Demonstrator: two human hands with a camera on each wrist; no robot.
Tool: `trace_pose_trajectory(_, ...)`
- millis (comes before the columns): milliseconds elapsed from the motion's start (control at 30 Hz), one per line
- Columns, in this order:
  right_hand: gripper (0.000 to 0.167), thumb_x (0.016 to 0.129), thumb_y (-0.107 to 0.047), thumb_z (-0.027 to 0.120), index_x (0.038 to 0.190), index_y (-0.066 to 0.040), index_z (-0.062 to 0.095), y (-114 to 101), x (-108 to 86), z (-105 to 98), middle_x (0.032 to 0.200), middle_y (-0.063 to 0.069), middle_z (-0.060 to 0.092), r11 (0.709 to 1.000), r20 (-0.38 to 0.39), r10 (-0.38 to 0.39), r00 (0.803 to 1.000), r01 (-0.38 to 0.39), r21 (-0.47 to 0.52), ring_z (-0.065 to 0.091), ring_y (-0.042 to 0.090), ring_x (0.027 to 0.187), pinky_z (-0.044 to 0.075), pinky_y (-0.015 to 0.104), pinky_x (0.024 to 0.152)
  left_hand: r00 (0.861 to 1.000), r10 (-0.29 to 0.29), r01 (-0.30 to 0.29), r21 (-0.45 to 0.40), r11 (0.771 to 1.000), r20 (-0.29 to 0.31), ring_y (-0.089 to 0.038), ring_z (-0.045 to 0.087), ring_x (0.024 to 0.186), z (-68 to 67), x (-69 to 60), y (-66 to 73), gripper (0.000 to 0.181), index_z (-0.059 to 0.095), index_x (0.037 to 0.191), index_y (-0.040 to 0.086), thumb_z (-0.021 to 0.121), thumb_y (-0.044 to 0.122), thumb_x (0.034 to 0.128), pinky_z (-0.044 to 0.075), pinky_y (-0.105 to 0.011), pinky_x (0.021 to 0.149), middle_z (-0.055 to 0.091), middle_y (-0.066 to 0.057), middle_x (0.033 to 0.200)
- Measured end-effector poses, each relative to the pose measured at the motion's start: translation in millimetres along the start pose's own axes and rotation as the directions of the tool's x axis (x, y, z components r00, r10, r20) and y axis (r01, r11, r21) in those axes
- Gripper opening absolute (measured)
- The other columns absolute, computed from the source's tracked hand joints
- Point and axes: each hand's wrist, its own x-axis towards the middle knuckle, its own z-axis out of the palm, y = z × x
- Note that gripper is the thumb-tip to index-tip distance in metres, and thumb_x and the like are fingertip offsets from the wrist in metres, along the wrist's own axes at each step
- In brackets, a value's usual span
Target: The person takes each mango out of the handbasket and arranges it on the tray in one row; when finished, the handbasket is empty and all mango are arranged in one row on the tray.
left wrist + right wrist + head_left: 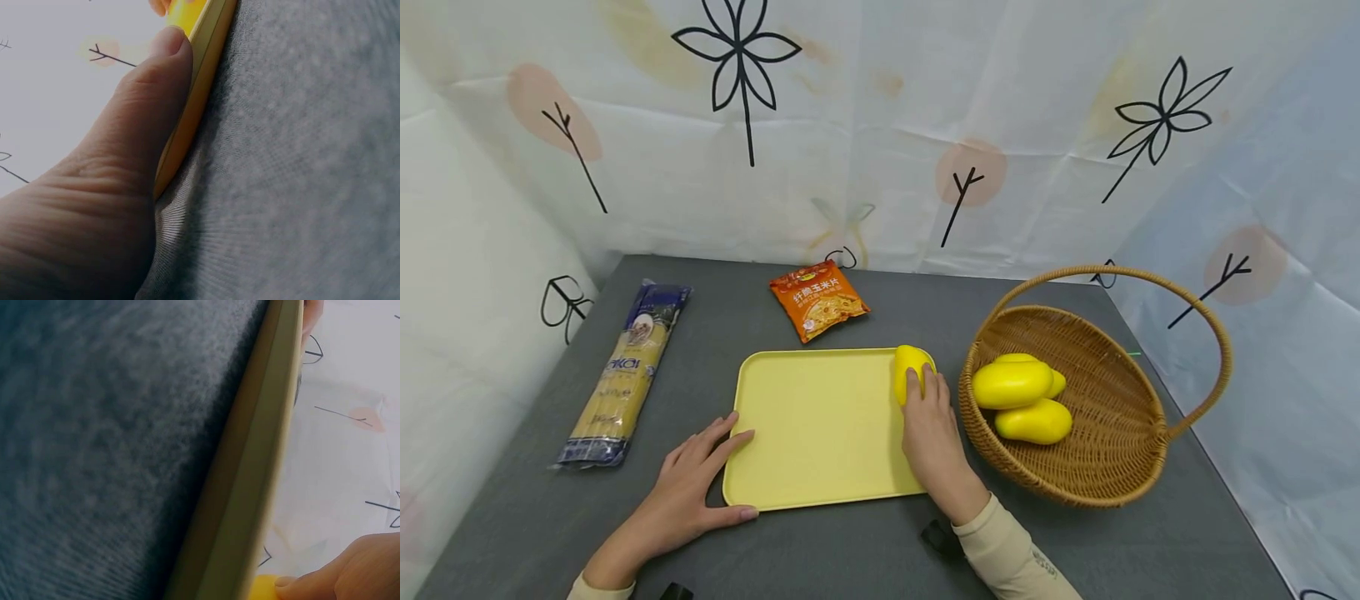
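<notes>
A yellow tray [823,433] lies on the grey table. At its far right corner my right hand [936,442] holds a yellow mango [910,367], with the thumb against it in the right wrist view, where only a bit of the mango [264,589] shows. My left hand [688,492] is spread at the tray's left side, fingertips on the left rim and thumb [140,106] at the near corner. To the right stands a wicker basket [1105,442] with several more mangoes [1015,383] piled in its left part.
An orange snack packet [820,300] lies behind the tray. On the left is a long packet of pasta [622,375]. The basket's tall handle [1225,358] arches up at the right. Patterned white cloth [865,108] hangs behind the grey table [850,558].
</notes>
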Motion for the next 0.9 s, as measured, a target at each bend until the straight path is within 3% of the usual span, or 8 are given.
trace_pose_trajectory(567, 0.061, 0.086, -0.014, 0.072, 0.139, 0.0, 0.043, -5, 0.3, -8, 0.144, 0.026, 0.035, 0.999, 0.007, 0.026, 1.0, -0.025, -0.028, 0.036, 0.047, 0.132, 0.052, 0.054, 0.083, 1.0, 0.001, -0.001, -0.003, 1.0, 0.003, -0.039, 0.025, 0.139, -1.8, 1.4, 1.7, 0.086, 0.04, 0.146, 0.026, 0.074, 0.058, 0.0736, 0.02, -0.063, 0.098, 0.023, -0.006, 0.157)
trace_pose_trajectory(700, 0.065, 0.086, -0.016, 0.072, 0.14, 0.0, 0.041, -11, -3.5, -35, 0.146, 0.026, 0.033, 0.999, 0.021, 0.022, 1.0, -0.023, 0.025, 0.032, 0.047, 0.134, 0.046, 0.056, 0.094, 1.0, -0.002, 0.002, 0.001, 1.0, 0.004, -0.039, 0.025, 0.139, -0.9, 1.1, 0.9, 0.086, 0.041, 0.145, 0.026, 0.074, 0.059, 0.0731, 0.02, -0.063, 0.098, 0.023, -0.006, 0.157)
trace_pose_trajectory(900, 0.062, 0.09, -0.016, 0.068, 0.142, 0.0, 0.038, -7, -13.8, -93, 0.146, 0.028, 0.032, 0.987, 0.025, -0.07, 0.997, 0.065, 0.147, 0.031, 0.046, 0.135, 0.04, 0.056, 0.101, 1.0, -0.002, 0.002, 0.003, 1.0, 0.005, -0.039, 0.025, 0.139, -0.7, 1.0, 1.0, 0.087, 0.04, 0.146, 0.027, 0.073, 0.06, 0.0729, 0.02, -0.063, 0.098, 0.023, -0.006, 0.157)
